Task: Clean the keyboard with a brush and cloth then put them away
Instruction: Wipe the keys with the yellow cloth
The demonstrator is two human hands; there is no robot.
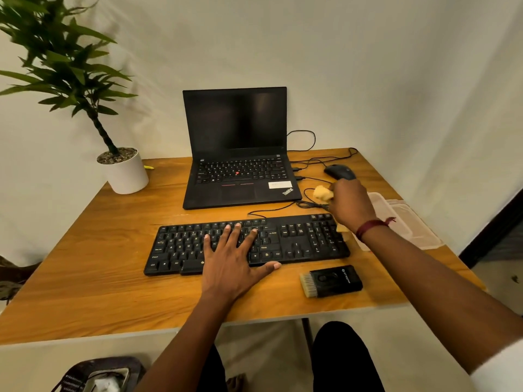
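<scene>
The flat black plastic keyboard [297, 241] is held down on the wood-grain table [99, 267] by the left hand [232, 256], which is laid across the keys with straight, spread fingers. A crumpled yellow cloth [322, 192] is gripped in the curled right hand [351, 205], beyond the keyboard's far right corner. The blocky black brush [331, 281], with its pale bristles turned leftward, is laid just in front of the keyboard.

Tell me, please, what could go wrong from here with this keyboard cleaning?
1. The right hand grips the cloth just above loose cables beside the laptop; it may snag them and drag the mouse.
2. The left hand lies flat on the keyboard keys; if it is connected, stray input may follow.
3. The brush lies near the table front edge, where a forearm could knock it off.
</scene>
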